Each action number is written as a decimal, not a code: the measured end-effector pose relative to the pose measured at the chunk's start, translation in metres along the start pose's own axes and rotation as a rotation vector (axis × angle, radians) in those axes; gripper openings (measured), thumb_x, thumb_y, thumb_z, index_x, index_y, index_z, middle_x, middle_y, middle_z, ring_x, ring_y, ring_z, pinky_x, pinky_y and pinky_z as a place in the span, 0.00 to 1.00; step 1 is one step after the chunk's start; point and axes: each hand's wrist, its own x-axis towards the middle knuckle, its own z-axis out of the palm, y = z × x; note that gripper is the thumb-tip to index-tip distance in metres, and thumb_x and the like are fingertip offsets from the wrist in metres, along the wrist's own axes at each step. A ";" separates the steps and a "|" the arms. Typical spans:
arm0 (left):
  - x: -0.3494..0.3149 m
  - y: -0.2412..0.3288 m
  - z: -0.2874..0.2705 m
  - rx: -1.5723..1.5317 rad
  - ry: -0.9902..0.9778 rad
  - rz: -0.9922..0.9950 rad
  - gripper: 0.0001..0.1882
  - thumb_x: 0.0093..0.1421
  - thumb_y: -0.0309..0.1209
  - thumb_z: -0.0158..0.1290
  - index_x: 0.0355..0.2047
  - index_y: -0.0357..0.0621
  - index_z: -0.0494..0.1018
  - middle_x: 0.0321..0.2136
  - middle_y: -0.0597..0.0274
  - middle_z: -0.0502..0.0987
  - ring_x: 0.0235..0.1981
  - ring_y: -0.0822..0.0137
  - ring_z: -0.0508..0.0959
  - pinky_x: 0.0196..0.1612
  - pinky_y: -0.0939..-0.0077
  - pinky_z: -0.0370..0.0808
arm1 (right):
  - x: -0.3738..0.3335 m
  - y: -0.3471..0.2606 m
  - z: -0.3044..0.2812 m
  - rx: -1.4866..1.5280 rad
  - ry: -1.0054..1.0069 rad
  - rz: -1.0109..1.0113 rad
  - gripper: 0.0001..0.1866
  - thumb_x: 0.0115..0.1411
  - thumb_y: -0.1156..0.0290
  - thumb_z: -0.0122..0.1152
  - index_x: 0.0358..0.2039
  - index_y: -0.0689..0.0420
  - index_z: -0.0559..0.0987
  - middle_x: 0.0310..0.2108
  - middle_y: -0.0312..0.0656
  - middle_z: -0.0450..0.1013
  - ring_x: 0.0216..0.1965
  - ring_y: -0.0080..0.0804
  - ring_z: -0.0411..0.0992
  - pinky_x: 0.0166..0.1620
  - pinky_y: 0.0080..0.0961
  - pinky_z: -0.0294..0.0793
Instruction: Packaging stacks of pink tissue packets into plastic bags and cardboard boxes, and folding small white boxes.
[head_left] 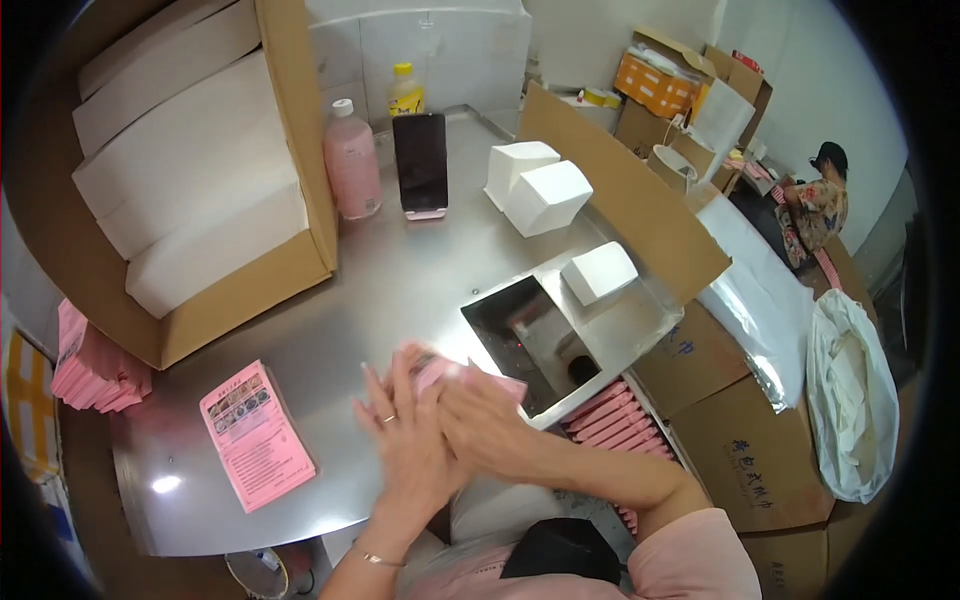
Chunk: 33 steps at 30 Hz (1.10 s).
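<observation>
A pink printed packet is between my hands over the front of the metal table. My left hand, with a ring on one finger, presses against its near left side, fingers stretched upward around it. Lying across from the right, my right hand has its fingers closed over the packet and overlaps the left; motion smears it. Most of the packet is hidden beneath the fingers. To the left, a flat stack of pink printed packets lies on the table. Just right of my hands is a dark rectangular opening in the tabletop.
An open carton of white paper blocks stands at left, pink packets beside it. Behind are a pink bottle, yellow-capped bottle and propped phone. White blocks sit rightward. Pink packets fill a bin. A person sits far right.
</observation>
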 end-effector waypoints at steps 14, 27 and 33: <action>0.000 -0.003 -0.017 0.007 -0.083 0.143 0.25 0.51 0.47 0.62 0.41 0.41 0.74 0.49 0.53 0.71 0.45 0.48 0.69 0.46 0.53 0.64 | -0.069 0.174 -0.036 -0.460 0.234 0.663 0.07 0.58 0.71 0.61 0.35 0.59 0.79 0.33 0.45 0.68 0.38 0.42 0.67 0.40 0.42 0.65; 0.001 -0.011 -0.020 -0.272 -0.250 0.108 0.31 0.48 0.35 0.60 0.53 0.37 0.69 0.37 0.48 0.69 0.39 0.51 0.72 0.39 0.58 0.70 | -0.040 0.002 -0.024 0.199 -0.133 0.055 0.18 0.55 0.69 0.59 0.46 0.58 0.76 0.46 0.50 0.72 0.47 0.49 0.74 0.62 0.61 0.59; 0.002 0.014 -0.012 -0.301 -0.133 0.110 0.39 0.49 0.30 0.61 0.63 0.43 0.63 0.38 0.44 0.69 0.36 0.48 0.73 0.39 0.60 0.71 | -0.012 0.039 0.019 0.055 -0.089 0.134 0.17 0.58 0.66 0.58 0.45 0.62 0.76 0.38 0.50 0.73 0.44 0.51 0.71 0.58 0.73 0.54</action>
